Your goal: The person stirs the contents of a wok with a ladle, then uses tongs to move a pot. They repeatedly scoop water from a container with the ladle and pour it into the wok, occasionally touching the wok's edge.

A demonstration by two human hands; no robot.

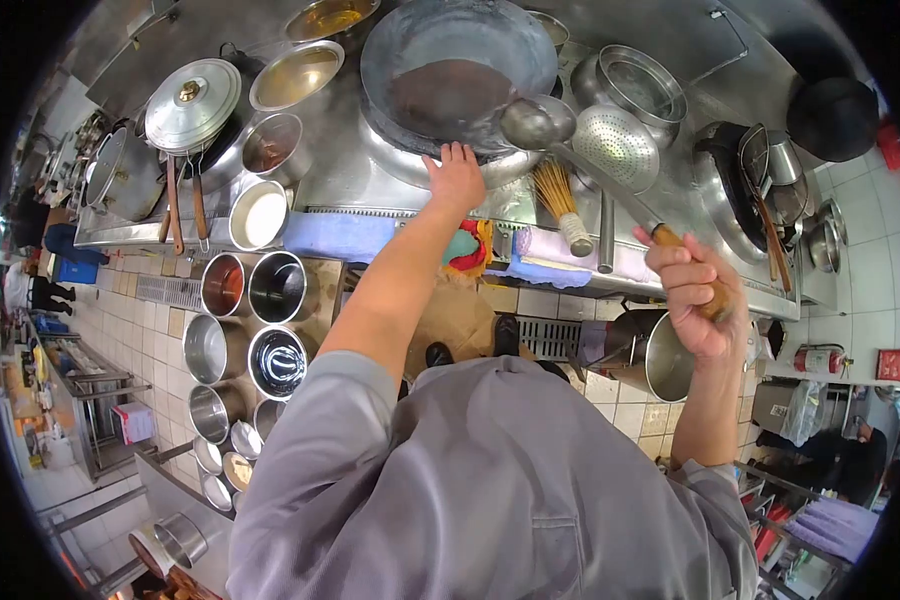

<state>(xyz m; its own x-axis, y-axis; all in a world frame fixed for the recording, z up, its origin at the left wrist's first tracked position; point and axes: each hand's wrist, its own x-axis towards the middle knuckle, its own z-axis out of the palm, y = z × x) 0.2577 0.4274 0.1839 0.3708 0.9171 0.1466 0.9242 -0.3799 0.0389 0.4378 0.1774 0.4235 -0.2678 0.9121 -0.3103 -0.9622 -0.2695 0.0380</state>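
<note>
Steel ladle (537, 122) sat clamped in the right hand (695, 290). The left hand (457, 178), fingers extended, pressed the wok (410, 45) rim. Ladling likely needed a level dip.

- Wok (450, 95): we record a large, round, dark-metal wok seated upright in the burner well of the steel range (350, 170). A brownish patch covers its bottom. The left hand (457, 180) rests flat on its near rim.
- Ladle (537, 122): we note a steel ladle with a long shaft and a wooden grip. Its bowl lies at the wok's near right rim, and the right hand (695, 290) clasps the grip.
</note>
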